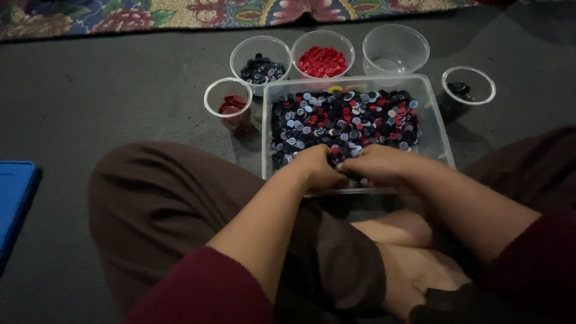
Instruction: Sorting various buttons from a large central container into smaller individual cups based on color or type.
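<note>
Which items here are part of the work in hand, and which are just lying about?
In use: left hand, right hand, tray of mixed buttons, dark-button cup, red-button cup, small red cup, clear empty cup, small glass bowl.
Lying about: blue lid, patterned rug.

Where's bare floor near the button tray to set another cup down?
Bare grey mat lies left of the small red-button cup, up to the patterned rug. It is crowded behind the clear tray, where three cups touch rims. Both the left hand and right hand fill the tray's near edge.
</note>
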